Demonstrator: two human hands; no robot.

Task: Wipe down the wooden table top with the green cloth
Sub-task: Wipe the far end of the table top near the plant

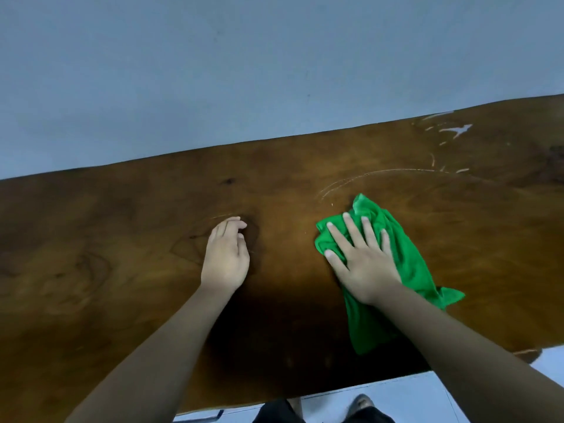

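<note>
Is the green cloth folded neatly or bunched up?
Bunched up: the green cloth lies crumpled in uneven folds under the flat right hand.

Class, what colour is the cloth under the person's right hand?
Bright green. The cloth shows clearly in the head view, pressed flat under the right hand.

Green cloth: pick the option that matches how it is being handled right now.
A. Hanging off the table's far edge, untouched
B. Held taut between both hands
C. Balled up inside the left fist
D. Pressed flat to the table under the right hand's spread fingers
D. The right hand lies palm-down with fingers spread on the green cloth, pressing it onto the wooden table top; the left hand rests on bare wood, apart from the cloth.
</note>
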